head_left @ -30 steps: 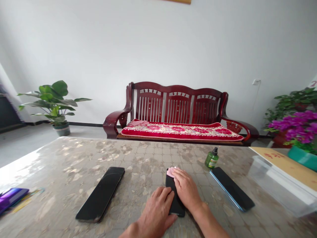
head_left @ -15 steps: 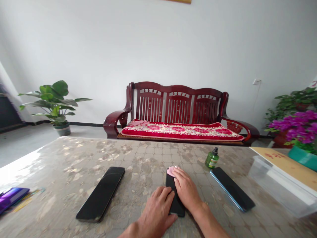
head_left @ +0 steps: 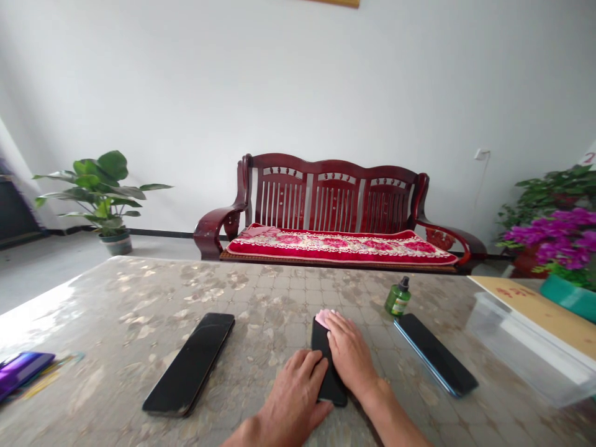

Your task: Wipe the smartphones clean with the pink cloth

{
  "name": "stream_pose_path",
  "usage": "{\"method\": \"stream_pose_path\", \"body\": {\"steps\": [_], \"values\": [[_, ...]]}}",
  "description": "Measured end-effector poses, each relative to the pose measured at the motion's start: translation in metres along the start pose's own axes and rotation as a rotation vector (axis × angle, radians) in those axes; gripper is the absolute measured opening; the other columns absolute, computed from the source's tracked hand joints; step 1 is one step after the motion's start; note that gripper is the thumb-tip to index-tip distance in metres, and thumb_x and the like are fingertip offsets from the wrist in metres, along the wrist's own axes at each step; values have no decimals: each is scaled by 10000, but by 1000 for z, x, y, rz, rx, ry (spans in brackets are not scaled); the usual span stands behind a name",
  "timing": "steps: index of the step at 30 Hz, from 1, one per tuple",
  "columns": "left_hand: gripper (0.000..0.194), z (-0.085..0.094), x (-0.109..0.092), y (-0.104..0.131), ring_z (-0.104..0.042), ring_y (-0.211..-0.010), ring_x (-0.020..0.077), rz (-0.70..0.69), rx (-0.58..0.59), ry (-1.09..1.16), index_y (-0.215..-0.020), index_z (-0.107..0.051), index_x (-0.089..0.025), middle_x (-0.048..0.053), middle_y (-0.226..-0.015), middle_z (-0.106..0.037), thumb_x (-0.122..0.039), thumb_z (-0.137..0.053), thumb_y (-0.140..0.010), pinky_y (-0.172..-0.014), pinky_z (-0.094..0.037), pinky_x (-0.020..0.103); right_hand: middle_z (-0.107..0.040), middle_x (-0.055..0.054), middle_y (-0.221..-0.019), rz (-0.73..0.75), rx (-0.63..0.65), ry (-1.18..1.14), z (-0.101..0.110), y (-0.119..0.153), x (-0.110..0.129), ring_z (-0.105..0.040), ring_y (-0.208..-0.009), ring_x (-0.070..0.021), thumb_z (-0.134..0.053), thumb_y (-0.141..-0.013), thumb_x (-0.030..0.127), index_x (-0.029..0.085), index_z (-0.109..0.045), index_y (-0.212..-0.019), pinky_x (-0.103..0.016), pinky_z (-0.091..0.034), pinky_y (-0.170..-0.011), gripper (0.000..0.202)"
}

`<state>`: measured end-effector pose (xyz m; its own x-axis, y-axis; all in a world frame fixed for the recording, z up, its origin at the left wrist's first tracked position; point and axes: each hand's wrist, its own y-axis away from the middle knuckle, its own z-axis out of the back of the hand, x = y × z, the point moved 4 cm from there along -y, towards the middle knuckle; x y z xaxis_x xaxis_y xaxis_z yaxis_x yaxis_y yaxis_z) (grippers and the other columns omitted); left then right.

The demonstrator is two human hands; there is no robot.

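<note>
A black smartphone [head_left: 320, 339] lies flat on the patterned table, its far end pointing away from me. My left hand [head_left: 298, 388] grips its near half, fingers bent over the left side and thumb by the near end. With my right hand [head_left: 350, 351] I press a small pink cloth [head_left: 324, 317] onto the phone's far end; most of the cloth is hidden under the fingers. A second black phone [head_left: 190, 363] lies to the left of my hands. To the right is a third phone [head_left: 435, 354] with a bluish edge, beside a green bottle [head_left: 398, 298] with a black cap.
On the right, a clear plastic box [head_left: 521, 347] sits under a tan board [head_left: 526, 307], near purple flowers [head_left: 559, 239] in a teal pot. A purple packet [head_left: 23, 372] lies at the left edge. Beyond the table [head_left: 261, 292] stands a red wooden bench [head_left: 333, 198].
My right hand and the pink cloth have shifted slightly towards the phone's far edge. My left hand stays in place on the phone.
</note>
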<state>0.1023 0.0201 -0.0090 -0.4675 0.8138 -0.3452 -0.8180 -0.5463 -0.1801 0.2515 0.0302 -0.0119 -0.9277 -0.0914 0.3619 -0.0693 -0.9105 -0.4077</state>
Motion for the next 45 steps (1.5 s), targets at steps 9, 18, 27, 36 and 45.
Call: {"method": "stream_pose_path", "body": {"steps": [9, 18, 27, 36, 45], "values": [[527, -1, -1, 2, -483, -1190, 258, 22, 4, 72, -1311, -546, -236, 40, -1333, -557, -362, -701, -824, -1086, -348, 367, -678, -32, -1232, 156, 49, -119, 5, 11, 12, -580, -1204, -186, -418, -938, 150, 253, -681, -1185, -405, -394, -1099, 375], [460, 2, -1, 3, -505, -1159, 245, 16, -5, 55, -1233, -594, -216, 38, -1288, -588, -336, -737, -812, -1061, -372, 340, -671, -41, -1243, 137, 44, -114, 12, 5, 12, -581, -1207, -195, -423, -938, 163, 245, -678, -1194, -417, -399, -1096, 370], [266, 3, -3, 3, -552, -1046, 224, -9, 9, 48, -1084, -630, -220, 22, -1120, -636, -312, -715, -849, -962, -440, 320, -618, 1, -1323, 136, 94, -123, 5, -2, 20, -524, -1273, -180, -428, -952, 161, 315, -608, -1284, -405, -370, -1110, 408], [250, 7, -6, 3, -560, -1071, 222, -11, 43, 15, -1100, -611, -218, 31, -1142, -631, -310, -678, -877, -985, -433, 330, -711, -12, -1167, 228, 86, -166, 18, 16, 18, -612, -1163, -171, -440, -963, 205, 285, -701, -1138, -398, -398, -1088, 324], [235, 9, -7, 5, -570, -1042, 214, -12, 58, -7, -1101, -601, -228, 27, -1112, -624, -348, -647, -904, -952, -446, 317, -689, -29, -1210, 141, 29, -115, 17, 11, 10, -605, -1176, -182, -404, -952, 170, 273, -671, -1203, -412, -398, -1103, 382]]}}
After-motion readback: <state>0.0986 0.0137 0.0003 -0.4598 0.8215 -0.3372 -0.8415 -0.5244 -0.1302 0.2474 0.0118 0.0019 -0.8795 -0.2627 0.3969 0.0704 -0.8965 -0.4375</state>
